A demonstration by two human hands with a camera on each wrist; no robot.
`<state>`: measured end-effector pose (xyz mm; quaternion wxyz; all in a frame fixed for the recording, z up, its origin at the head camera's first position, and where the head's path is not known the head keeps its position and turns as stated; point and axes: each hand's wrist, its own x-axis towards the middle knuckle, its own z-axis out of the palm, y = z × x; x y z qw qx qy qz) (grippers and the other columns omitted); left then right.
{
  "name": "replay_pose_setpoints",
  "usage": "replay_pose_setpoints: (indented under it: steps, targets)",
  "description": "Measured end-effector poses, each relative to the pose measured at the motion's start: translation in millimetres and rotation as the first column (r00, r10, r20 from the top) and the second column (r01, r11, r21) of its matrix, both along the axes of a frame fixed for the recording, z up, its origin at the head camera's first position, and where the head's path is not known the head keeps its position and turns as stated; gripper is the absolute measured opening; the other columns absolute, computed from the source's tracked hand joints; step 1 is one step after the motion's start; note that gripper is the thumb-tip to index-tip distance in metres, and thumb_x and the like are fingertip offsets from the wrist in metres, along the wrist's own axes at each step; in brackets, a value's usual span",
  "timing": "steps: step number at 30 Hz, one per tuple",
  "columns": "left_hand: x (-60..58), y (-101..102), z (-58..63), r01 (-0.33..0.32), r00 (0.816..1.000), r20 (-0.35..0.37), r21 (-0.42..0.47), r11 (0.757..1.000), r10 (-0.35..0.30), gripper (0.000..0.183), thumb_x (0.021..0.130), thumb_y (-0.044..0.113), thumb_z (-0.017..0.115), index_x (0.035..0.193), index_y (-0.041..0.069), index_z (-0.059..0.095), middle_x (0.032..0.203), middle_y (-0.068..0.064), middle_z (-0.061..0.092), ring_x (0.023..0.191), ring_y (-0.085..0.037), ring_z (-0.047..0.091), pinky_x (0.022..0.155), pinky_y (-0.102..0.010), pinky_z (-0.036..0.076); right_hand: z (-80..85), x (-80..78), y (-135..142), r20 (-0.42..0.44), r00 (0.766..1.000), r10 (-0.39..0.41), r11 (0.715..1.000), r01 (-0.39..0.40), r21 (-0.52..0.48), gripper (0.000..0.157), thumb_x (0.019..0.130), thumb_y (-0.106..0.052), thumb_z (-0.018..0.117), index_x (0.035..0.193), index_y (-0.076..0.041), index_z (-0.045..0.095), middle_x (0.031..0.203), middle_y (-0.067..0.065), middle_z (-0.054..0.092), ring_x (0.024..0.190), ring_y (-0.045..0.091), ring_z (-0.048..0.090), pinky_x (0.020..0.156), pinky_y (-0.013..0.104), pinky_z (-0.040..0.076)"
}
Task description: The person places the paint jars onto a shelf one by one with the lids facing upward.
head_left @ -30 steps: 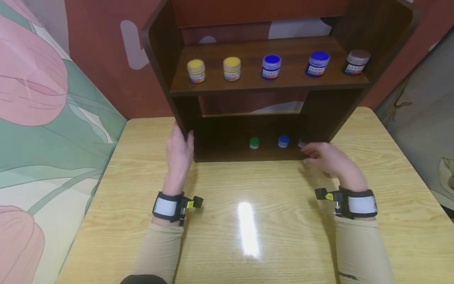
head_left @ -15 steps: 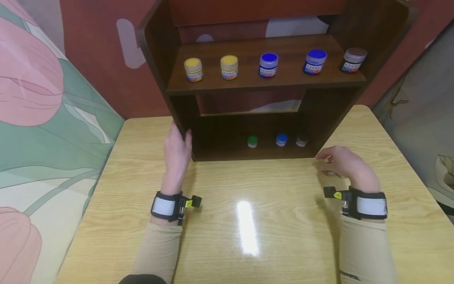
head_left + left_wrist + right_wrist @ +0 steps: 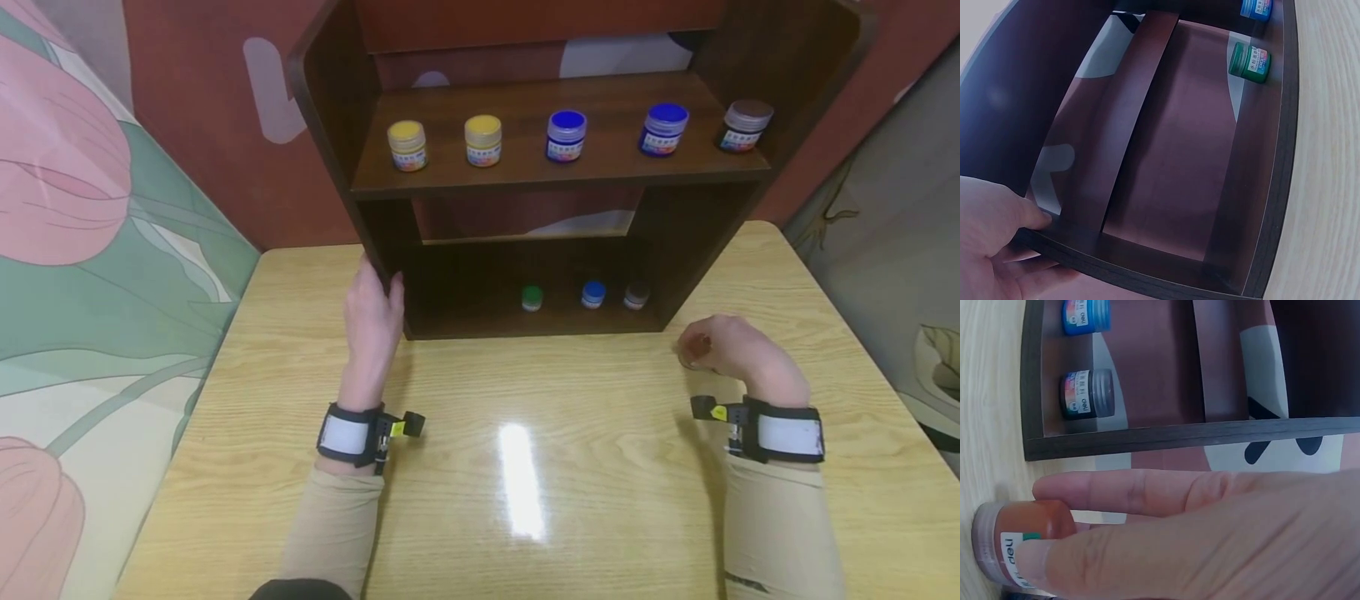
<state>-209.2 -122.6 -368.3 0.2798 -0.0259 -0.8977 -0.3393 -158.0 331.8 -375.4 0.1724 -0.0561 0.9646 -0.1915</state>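
A dark brown wooden shelf unit (image 3: pixel 532 185) stands on the table. My left hand (image 3: pixel 372 321) holds the edge of its left side panel, thumb on the inner side. Beside the lower right corner, my right hand (image 3: pixel 738 354) pinches a paint jar with orange-brown paint (image 3: pixel 1032 520) between thumb and fingers. In the right wrist view this jar is upside down, its clear lid toward the table; whether it touches the table I cannot tell. The lower shelf bears a green paint jar (image 3: pixel 532 299), a blue paint jar (image 3: pixel 592 295) and a dark-lidded paint jar (image 3: pixel 636 296).
On the upper shelf, left to right, stand two yellow jars (image 3: pixel 483 141), two dark blue jars (image 3: pixel 566 136) and a dark brown jar (image 3: pixel 745 127). A dark object (image 3: pixel 1022 595) shows partly below the held jar. Painted walls (image 3: pixel 187 150) bound the table (image 3: pixel 450 500) behind and beside.
My right hand has drawn away from the dark-lidded jar on the lower shelf, moved right past the unit's corner and taken hold of the orange-brown paint jar. My left hand stays on the panel.
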Motion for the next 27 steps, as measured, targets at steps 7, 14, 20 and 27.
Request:
replay_pose_setpoints:
  steps: [7, 14, 20, 27]
  targets:
    - [-0.1, -0.6, -0.4, 0.009, 1.000, -0.018, 0.004, 1.000, -0.009, 0.037, 0.098, 0.011, 0.062, 0.129, -0.006, 0.052, 0.115, -0.028, 0.067, 0.107, -0.045, 0.066, 0.087, -0.056, 0.054, -4.6, -2.4, -1.5, -0.005, 1.000, 0.007, 1.000, -0.007, 0.012, 0.020, 0.086, 0.004, 0.066, 0.105, 0.000, 0.072, 0.094, 0.011, 0.071, 0.087, 0.026, 0.060, 0.078, 0.040, 0.052]
    - [-0.4, -0.4, -0.1, 0.013, 1.000, -0.011, -0.006, 1.000, -0.013, 0.036, 0.100, 0.014, 0.059, 0.129, -0.004, 0.051, 0.116, -0.027, 0.067, 0.108, -0.043, 0.066, 0.088, -0.055, 0.055, -6.1, -3.7, -1.8, -0.040, 0.999, 0.028, 1.000, -0.027, 0.006, 0.018, 0.088, 0.000, 0.065, 0.105, -0.002, 0.073, 0.096, 0.013, 0.072, 0.089, 0.028, 0.062, 0.080, 0.046, 0.052]
    - [-0.2, -0.6, -0.1, 0.012, 1.000, -0.002, -0.002, 1.000, -0.012, 0.036, 0.099, 0.012, 0.060, 0.129, -0.005, 0.051, 0.117, -0.027, 0.066, 0.109, -0.043, 0.066, 0.090, -0.055, 0.054, -5.3, -4.2, -5.1, -0.059, 0.997, 0.042, 0.999, -0.043, -0.015, 0.015, 0.087, -0.005, 0.070, 0.102, -0.008, 0.074, 0.095, 0.007, 0.074, 0.091, 0.024, 0.065, 0.080, 0.042, 0.052]
    - [-0.6, -0.8, -0.5, 0.012, 1.000, -0.003, -0.005, 1.000, -0.012, 0.037, 0.099, 0.012, 0.060, 0.129, -0.006, 0.051, 0.119, -0.028, 0.066, 0.111, -0.044, 0.065, 0.091, -0.055, 0.054, -5.0, -5.5, -9.1, -0.061, 0.996, 0.060, 0.997, -0.063, -0.051, 0.017, 0.087, -0.009, 0.076, 0.103, -0.009, 0.073, 0.100, 0.009, 0.075, 0.096, 0.027, 0.067, 0.085, 0.049, 0.053]
